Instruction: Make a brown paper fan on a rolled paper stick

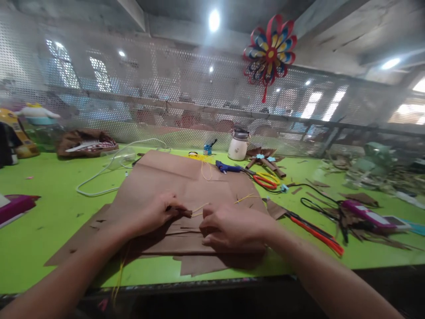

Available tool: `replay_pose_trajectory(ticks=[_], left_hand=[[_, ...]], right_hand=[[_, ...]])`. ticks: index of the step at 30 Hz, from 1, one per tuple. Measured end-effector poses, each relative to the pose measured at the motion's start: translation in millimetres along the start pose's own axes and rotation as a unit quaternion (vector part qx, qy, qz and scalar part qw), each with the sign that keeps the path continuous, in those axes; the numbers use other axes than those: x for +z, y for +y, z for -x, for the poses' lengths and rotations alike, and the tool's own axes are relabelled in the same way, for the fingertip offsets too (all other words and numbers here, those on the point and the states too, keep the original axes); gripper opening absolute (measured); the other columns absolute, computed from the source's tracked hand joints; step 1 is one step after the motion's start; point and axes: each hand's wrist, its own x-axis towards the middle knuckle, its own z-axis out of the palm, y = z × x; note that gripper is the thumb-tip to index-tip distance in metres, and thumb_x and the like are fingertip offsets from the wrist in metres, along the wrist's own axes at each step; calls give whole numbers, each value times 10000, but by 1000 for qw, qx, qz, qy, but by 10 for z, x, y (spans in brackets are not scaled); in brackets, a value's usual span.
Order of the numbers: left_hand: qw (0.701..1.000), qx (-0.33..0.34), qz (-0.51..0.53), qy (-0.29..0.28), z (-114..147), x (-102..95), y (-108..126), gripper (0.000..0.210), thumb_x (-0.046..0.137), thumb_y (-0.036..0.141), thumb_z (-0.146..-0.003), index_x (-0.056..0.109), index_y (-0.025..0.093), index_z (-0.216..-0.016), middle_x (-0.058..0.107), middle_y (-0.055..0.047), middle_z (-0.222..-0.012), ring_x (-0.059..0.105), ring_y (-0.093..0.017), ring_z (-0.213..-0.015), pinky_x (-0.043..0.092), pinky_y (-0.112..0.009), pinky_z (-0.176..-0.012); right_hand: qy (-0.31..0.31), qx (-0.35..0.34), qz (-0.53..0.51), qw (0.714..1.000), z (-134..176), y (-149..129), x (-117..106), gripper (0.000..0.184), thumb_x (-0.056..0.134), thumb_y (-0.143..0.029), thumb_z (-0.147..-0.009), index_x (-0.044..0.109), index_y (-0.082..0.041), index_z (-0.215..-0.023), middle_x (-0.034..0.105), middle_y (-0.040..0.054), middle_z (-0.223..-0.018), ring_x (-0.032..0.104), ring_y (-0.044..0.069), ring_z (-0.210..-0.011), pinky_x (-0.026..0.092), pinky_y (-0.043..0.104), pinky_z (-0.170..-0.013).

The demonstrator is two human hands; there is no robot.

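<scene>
My left hand (156, 215) pinches a small rolled piece of brown paper (187, 213) between thumb and fingers. A thin yellow string (199, 208) runs from that piece to my right hand (229, 225), whose fingers are curled around its end. Both hands are just above a stack of large brown paper sheets (179, 177) on the green table. More yellow string (247, 198) lies on the sheets to the right, and a loose yellow length (118, 277) hangs over the table's front edge below my left forearm.
Right of the paper are a blue glue gun (229, 167), scissors (265, 180), a red-handled cutter (315, 234) and a purple device (368, 215) among brown scraps. A white jug (237, 146) stands behind. A white cable (96, 193) curves at left. Perforated mesh (186, 97) borders the back.
</scene>
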Motion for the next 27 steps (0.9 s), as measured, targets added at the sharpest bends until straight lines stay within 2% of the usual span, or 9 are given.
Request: replay_pose_trajectory(ticks=[7,11,16,18,19,21,22,23,27], left_hand=[[1000,11,-5,22,-93,-180,126,265,509,266,-789,680,219,-985,677,-31,-935,592,-172,-848,440,-272,-779],[997,2,68,-29,-189,-144,180,263,494,238,-779,672,186,-965,698,-40,-941,612,-167,-846,459,-276,-777],[989,-9,144,-27,-147,-27,27,309,497,345,-814,643,199,-1043,689,-49,-1006,606,-186,-898,447,-308,-822],[991,-13,135,-16,-113,-14,-4,330,497,385,-819,632,214,-1066,682,-43,-1012,598,-190,-904,436,-310,-828],[992,-14,126,-13,-101,-16,-5,334,498,394,-819,627,222,-1074,680,-38,-1008,595,-190,-899,432,-309,-824],[994,-18,110,-16,-89,-34,14,331,493,393,-823,619,230,-1082,678,-28,-994,592,-185,-877,428,-302,-806],[994,-19,104,-20,-88,-47,30,325,489,389,-826,619,229,-1077,677,-26,-988,590,-183,-870,426,-297,-797],[995,-20,99,-25,-88,-59,47,319,482,384,-830,622,223,-1067,676,-27,-987,588,-183,-869,423,-293,-790],[995,-15,84,-45,-92,-77,83,315,429,376,-856,636,200,-1015,675,-32,-970,583,-179,-854,414,-275,-760]], right_hand=[[39,-45,36,998,-15,14,11,291,460,-353,-866,663,-151,-817,584,75,-904,524,163,-828,396,261,-712],[46,-26,28,998,-26,-32,41,267,488,-338,-848,672,-145,-837,590,94,-949,538,184,-873,411,282,-739],[-37,-72,-86,993,56,194,-235,256,517,-299,-835,663,-151,-985,652,81,-970,591,158,-864,447,256,-749],[23,-16,-149,988,55,510,-447,315,510,-324,-841,634,-147,-1070,678,72,-971,615,151,-868,459,252,-768],[84,39,-143,985,27,708,-544,340,480,-324,-856,616,-136,-1105,682,79,-980,622,157,-878,462,260,-778],[188,178,-40,965,-87,1128,-669,361,414,-278,-877,603,-104,-1131,682,101,-990,628,168,-885,464,264,-782],[194,247,33,949,-168,1326,-688,360,400,-231,-870,604,-99,-1134,679,102,-1004,622,171,-912,454,262,-809],[190,273,56,941,-257,1504,-677,367,414,-175,-842,602,-71,-1139,669,126,-1034,611,192,-953,439,277,-842],[138,299,87,940,-592,1952,-442,481,538,-58,-660,611,-52,-1135,612,162,-1167,552,254,-1073,400,274,-890]])
